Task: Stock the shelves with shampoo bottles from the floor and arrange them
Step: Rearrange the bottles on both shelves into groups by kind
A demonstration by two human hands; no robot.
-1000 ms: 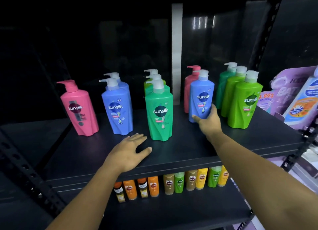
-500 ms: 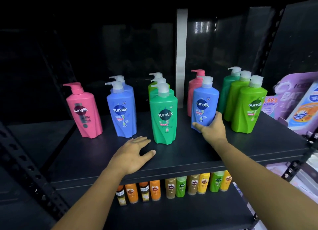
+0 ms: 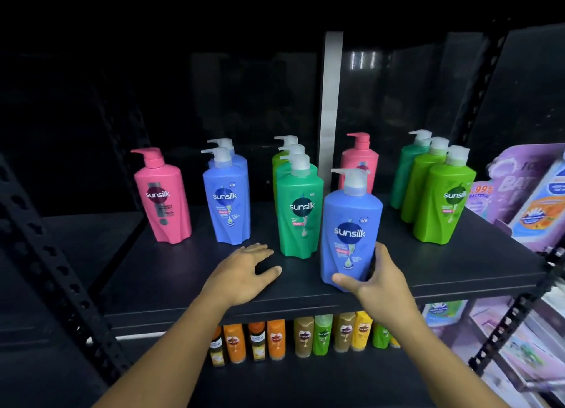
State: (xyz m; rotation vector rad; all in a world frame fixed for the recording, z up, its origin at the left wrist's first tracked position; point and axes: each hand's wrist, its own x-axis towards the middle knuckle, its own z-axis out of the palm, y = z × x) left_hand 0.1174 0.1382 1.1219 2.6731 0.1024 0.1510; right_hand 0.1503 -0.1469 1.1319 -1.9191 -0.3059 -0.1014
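Where the right hand (image 3: 379, 280) grips, a blue "sunsilk" bottle (image 3: 351, 224).

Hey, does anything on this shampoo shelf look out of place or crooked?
The blue bottle gripped by the right hand is near the front edge of the shelf, away from the blue pair further left. The back pink bottle likewise stands apart from the far-left pink bottle. Nothing looks spilled.

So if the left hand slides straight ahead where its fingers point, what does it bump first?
Probably the middle row's front green bottle. The left hand rests open on the shelf, fingers aimed toward that bottle's base. Depth is unclear, so it might slip just left of it.
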